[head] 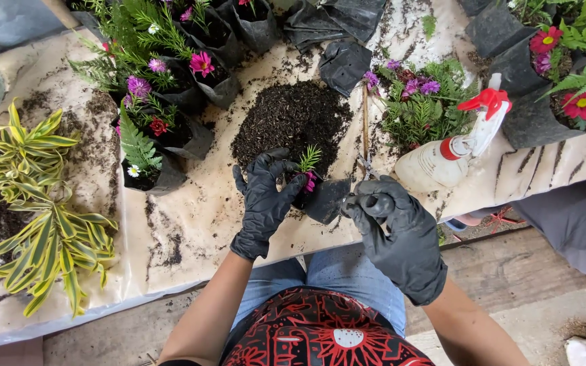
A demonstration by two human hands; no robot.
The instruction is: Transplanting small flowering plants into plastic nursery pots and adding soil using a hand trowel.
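Gloves on both: left hand (264, 196) wraps the seedling bag (308, 190) just below the soil pile (291, 122), steadying it; right hand (393, 227) pinches the bag's edge, keeping it open.

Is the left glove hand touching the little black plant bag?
Touching. The head view shows the left hand with its fingers wrapped around the small black plant bag, no gap between them.
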